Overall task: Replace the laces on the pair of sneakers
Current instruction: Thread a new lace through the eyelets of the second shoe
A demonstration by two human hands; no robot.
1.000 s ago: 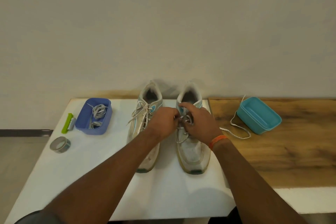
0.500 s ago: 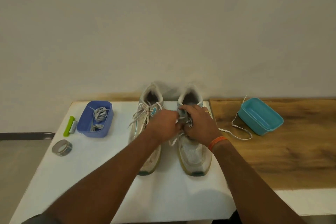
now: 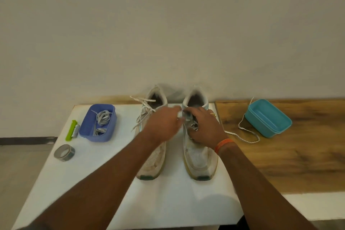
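Two worn white sneakers stand side by side on the white board, toes toward me. The left sneaker (image 3: 152,157) keeps its white lace, loose at the top. My right hand (image 3: 203,127) rests on the tongue of the right sneaker (image 3: 200,158) with its fingers curled round a grey lace there. My left hand (image 3: 162,125), blurred, hovers between the shoes and pinches an end of that lace near the top eyelets. A white lace (image 3: 242,134) trails from the right sneaker across the wood toward the teal tub.
A blue tub (image 3: 110,129) holding grey laces sits left of the shoes, with a green clip (image 3: 71,130) and a roll of grey tape (image 3: 64,152) beside it. A teal tub (image 3: 268,117) stands on the wooden tabletop (image 3: 289,155) at right. The wall is close behind.
My left hand has moved up and left, pulling a lace end away from the right sneaker's eyelets. My right hand stayed on the tongue.
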